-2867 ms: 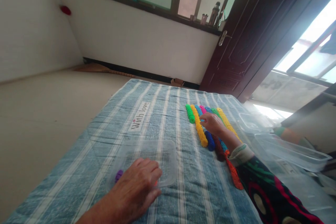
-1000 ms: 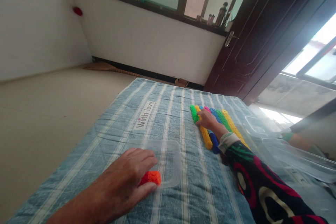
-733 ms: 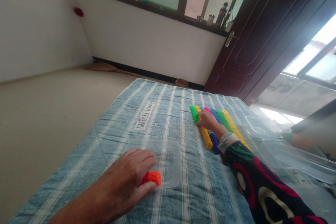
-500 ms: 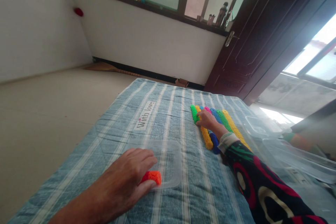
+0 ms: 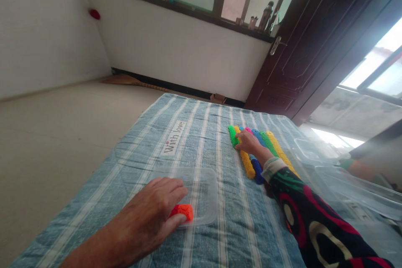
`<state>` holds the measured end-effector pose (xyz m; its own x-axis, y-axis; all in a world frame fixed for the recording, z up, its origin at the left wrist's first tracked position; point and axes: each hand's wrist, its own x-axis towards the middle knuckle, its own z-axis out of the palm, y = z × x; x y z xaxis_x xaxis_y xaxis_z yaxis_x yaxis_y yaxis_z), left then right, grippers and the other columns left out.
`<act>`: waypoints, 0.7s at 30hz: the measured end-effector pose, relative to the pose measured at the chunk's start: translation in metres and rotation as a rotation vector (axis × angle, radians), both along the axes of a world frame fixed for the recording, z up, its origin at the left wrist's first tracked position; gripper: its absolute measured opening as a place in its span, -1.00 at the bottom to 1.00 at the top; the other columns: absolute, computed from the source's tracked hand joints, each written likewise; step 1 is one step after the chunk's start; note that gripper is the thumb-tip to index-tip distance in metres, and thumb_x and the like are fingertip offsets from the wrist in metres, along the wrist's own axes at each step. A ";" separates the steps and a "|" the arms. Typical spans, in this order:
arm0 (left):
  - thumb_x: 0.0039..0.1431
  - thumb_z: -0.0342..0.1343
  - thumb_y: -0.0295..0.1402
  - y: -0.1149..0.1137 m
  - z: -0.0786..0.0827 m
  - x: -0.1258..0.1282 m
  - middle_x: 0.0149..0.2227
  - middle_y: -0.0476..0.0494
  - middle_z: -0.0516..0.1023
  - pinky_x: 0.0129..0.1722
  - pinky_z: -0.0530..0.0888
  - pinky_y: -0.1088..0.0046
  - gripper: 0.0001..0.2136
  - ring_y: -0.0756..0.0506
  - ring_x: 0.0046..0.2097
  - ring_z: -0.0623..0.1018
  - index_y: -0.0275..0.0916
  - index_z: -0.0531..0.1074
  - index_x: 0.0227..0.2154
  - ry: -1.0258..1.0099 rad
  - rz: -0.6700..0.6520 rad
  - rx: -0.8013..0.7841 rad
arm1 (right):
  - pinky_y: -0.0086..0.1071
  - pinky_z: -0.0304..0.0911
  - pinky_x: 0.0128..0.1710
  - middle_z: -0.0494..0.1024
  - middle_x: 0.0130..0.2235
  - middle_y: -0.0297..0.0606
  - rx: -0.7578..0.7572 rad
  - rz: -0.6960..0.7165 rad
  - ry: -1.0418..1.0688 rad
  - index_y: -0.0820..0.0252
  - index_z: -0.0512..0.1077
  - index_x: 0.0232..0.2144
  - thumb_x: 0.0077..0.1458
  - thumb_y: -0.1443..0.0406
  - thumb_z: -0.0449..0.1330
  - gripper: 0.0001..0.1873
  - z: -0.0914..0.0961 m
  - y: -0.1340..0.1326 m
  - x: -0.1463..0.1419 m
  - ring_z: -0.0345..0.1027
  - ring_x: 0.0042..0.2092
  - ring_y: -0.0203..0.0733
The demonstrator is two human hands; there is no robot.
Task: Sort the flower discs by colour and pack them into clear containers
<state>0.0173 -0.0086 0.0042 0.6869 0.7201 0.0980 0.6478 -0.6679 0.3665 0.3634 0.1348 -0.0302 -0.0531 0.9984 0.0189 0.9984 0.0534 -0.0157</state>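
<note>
My left hand (image 5: 153,209) is closed round a short orange roll (image 5: 185,212) with a bumpy surface, whose red end is partly under my fingers. The roll lies in or over a shallow clear plastic tray (image 5: 205,197). At the right, my right hand (image 5: 248,141) reaches onto a row of bumpy coloured rolls, its thumb and fingertips gripping the short green roll (image 5: 233,137) at the row's left end. Beside that are a yellow roll (image 5: 247,165), a dark blue roll (image 5: 258,171), a longer green roll (image 5: 271,144) and a long yellow roll (image 5: 281,155). My right hand and sleeve partly cover the row.
A striped blue cloth (image 5: 201,134) covers the table. Clear plastic containers (image 5: 354,188) stand at the right edge. Behind are a dark door (image 5: 298,42) and a window sill (image 5: 201,14) with a flask (image 5: 266,16) and small items.
</note>
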 end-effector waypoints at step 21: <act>0.10 0.09 -0.38 0.003 -0.011 -0.001 -0.17 -0.14 0.55 -0.08 0.39 0.21 -0.88 -0.16 -0.14 0.50 -0.15 0.48 -0.29 -0.031 -0.013 0.021 | -0.43 0.19 -0.18 0.47 -0.09 -0.20 0.001 0.019 -0.010 0.11 0.50 -0.06 -0.08 0.23 0.31 -0.54 -0.001 0.003 0.001 0.35 -0.07 -0.13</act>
